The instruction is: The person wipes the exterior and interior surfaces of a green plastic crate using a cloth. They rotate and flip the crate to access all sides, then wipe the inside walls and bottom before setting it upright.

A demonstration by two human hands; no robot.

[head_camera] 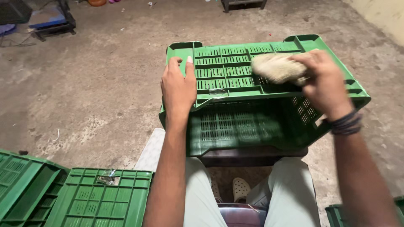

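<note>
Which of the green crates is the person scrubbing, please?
The upturned crate ahead, steadied by the left hand; the right hand holds a brush on it.

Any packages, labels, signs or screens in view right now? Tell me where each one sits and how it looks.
Label remnant: small, torn, shiny scrap on the upturned green crate, between left hand and right hand.
Label remnant: similar torn, silvery patch on the green crate at lower left.
No signs or screens that I can make out.
</note>
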